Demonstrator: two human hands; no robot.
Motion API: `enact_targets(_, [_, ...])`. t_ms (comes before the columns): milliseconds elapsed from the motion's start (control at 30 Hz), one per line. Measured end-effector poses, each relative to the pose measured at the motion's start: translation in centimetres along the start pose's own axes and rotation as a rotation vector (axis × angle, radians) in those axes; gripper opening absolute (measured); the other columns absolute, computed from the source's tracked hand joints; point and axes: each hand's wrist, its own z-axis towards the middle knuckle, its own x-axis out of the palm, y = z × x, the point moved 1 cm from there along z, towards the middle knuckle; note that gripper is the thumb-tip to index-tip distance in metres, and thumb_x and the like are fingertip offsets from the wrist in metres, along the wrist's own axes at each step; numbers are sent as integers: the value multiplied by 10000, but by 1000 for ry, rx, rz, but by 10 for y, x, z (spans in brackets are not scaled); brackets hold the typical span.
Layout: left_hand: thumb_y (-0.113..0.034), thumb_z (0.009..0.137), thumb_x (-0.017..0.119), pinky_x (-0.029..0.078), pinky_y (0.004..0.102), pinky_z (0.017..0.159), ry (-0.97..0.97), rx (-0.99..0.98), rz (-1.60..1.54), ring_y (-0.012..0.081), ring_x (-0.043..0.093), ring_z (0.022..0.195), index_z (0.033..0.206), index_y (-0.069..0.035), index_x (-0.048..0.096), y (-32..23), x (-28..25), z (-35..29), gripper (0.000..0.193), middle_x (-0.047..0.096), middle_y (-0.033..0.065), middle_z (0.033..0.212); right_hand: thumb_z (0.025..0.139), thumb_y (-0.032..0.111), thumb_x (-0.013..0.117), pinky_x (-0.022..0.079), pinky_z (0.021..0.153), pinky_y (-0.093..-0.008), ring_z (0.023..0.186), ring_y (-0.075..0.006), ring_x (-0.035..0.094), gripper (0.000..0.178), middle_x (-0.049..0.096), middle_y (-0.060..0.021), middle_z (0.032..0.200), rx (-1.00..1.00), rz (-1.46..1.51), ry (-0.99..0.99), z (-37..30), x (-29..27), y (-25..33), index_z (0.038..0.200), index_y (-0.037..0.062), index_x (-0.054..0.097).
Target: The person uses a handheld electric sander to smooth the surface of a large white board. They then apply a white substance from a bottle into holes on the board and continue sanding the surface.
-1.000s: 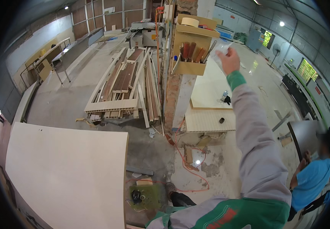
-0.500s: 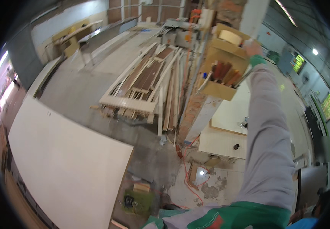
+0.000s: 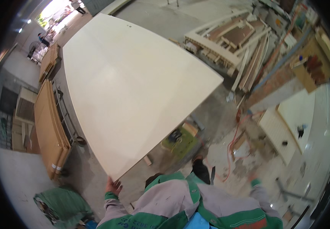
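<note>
A large white panel point(image 3: 134, 87) lies flat across the middle of the view, raised above the floor. At its near corner is my left hand point(image 3: 114, 186), fingers apart, with a fingertip touching the panel's edge. Low on the right hangs my right hand point(image 3: 253, 178), beside my body and away from the panel. Motion smears its fingers, and nothing can be made out in it.
Stacked brown boards point(image 3: 50, 133) lean at the left, above a green sack point(image 3: 64, 202). Wood strips point(image 3: 226, 42) are piled beyond the panel. A wall-mounted tool holder point(image 3: 306, 72) and white boards point(image 3: 277, 131) are at the right; an orange cable point(image 3: 231, 147) crosses the floor.
The view has swung left and down toward the white panel. My right arm has dropped from the tool holder to my side. My left hand now shows at the panel's corner.
</note>
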Motion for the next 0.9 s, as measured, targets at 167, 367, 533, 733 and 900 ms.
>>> enact_targets(167, [-531,1037,556,550,404,933,443,205,139,236,664,1109,1388,-118,590,-82,5,36,542,686,35,1289,958,552,542,439,1088,-545,1244,-444,601,653,623,-305,1336,107,504,521,-273,372,221,1263,-10,675])
enact_targets(367, [-464,1063,478,524,451,1025,236,413,363,301,626,1208,1424,-48,543,-155,49,85,554,637,113,1376,911,583,593,495,1012,-547,1166,-457,639,667,671,-296,1255,324,726,263,-442,448,401,1205,-6,705])
enact_targets(533, [-437,1053,503,527,451,1016,232,477,487,285,622,1186,1412,-50,545,-159,58,86,530,634,104,1340,909,360,724,550,921,-395,1058,-305,721,523,751,-210,1121,643,1362,-288,-416,422,409,1270,-16,675])
enact_targets(733, [-405,1041,533,531,450,1006,261,527,530,266,616,1160,1399,-51,547,-179,48,106,504,630,93,1296,895,399,714,552,943,-416,1051,-331,722,530,742,-223,1128,716,1451,-169,-346,476,405,1279,34,689])
enact_targets(900, [-379,1031,557,533,450,997,363,476,488,250,612,1138,1388,-52,549,-190,31,115,484,626,84,1259,885,442,741,537,984,-442,1105,-350,698,548,738,-188,1176,618,1132,79,-230,618,407,1288,73,699])
